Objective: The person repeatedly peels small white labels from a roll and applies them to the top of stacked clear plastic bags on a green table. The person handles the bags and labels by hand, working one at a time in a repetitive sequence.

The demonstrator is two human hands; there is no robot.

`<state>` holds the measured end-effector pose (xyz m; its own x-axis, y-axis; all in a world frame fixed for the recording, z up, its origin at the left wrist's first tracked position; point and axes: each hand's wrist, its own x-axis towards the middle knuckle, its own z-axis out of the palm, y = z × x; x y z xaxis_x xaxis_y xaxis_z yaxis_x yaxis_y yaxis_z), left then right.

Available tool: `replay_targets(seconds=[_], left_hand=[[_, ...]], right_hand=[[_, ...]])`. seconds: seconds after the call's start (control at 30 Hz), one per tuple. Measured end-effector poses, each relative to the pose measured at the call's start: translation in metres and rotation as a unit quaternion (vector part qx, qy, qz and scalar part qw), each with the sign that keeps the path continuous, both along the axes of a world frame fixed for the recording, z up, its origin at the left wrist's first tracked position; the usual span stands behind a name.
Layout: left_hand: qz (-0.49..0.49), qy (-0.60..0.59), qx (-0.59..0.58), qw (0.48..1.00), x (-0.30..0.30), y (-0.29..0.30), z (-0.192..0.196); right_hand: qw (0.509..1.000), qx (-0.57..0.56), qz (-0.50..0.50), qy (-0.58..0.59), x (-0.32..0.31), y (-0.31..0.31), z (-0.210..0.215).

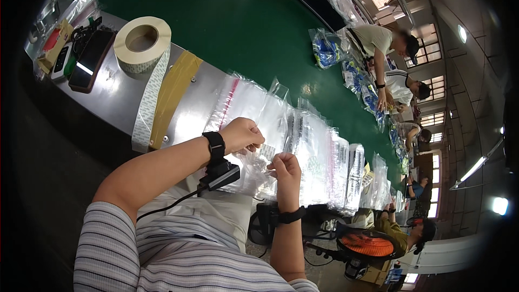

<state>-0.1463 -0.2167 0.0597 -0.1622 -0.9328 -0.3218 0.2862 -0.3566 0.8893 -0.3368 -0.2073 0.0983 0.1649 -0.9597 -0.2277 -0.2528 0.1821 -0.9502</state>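
One label roll (130, 53), one strip of yellow tape (175, 89), one dark phone-like slab (92, 62), one orange fan (367, 243); two bare hands (240, 134), two black wristbands (215, 145); at least five co-workers (373, 40); clear plastic bags (311, 146), too overlapped to count

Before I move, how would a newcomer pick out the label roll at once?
Find the shiny metal ledge along the near side of the green surface. Go left from the left hand, past the tan tape band, to the label roll. It is a thick cream ring with an open core, trailing a patterned strip, unlike the flat dark phone-like device beside it.
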Motion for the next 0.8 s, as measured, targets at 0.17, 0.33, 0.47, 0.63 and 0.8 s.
replay_targets(seconds=[0.17, 0.33, 0.47, 0.63, 0.8], left_hand=[[-0.007, 0.000, -0.031, 0.999, -0.013, 0.005, -0.004], [0.049, -0.131, -0.031, 0.990, -0.023, 0.013, -0.002], [0.116, -0.106, 0.000, 0.988, -0.016, 0.011, 0.000], [0.063, -0.083, -0.010, 0.995, -0.007, 0.007, -0.003], [0.102, 0.062, 0.052, 0.992, 0.015, 0.032, 0.021]], right_hand=[[0.997, -0.008, 0.020, 0.074, 0.006, -0.011, -0.007], [0.995, -0.078, -0.044, 0.033, 0.000, -0.006, -0.018], [0.981, -0.128, -0.140, 0.029, -0.021, -0.010, -0.018], [0.960, -0.220, -0.080, 0.152, -0.012, -0.009, 0.003], [0.973, -0.168, 0.155, 0.003, 0.021, 0.018, 0.022]])
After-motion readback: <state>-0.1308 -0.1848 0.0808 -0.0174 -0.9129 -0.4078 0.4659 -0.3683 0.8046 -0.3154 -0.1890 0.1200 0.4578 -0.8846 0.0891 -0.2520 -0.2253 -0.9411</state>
